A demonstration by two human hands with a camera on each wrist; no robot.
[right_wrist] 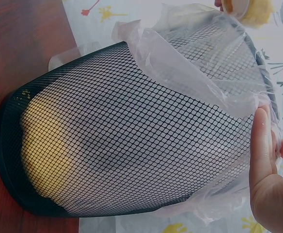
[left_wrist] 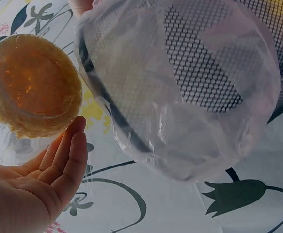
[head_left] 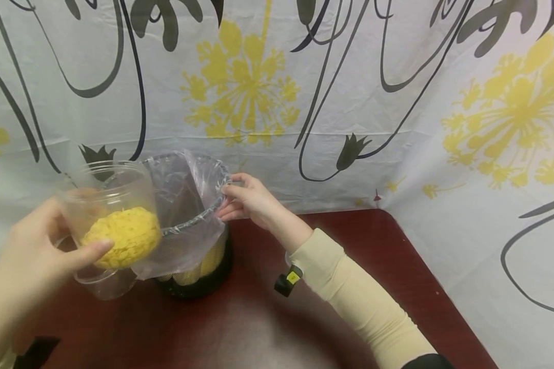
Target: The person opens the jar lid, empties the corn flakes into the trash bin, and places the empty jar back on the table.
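Note:
My left hand [head_left: 37, 246] grips a clear plastic tub [head_left: 113, 189], thumb in front. Yellow flake-like bits [head_left: 126, 236] lie in the tub, which is held up just left of a black mesh waste bin [right_wrist: 146, 116]. The left wrist view shows the base of the tub [left_wrist: 32, 77] from below, above the left hand [left_wrist: 44, 184]. With thumb and fingers my right hand [head_left: 254, 202] pinches the bin's rim and the translucent bag [head_left: 184, 251] lining it. The bag is folded over the rim. Something yellow [right_wrist: 47, 145] shows through the mesh near the bin's bottom.
A second clear plastic container [head_left: 108, 284] stands on the dark red table [head_left: 258, 318], left of the bin and partly hidden behind the held tub. A white curtain [head_left: 268, 159] with yellow and grey flowers hangs behind and along the right edge.

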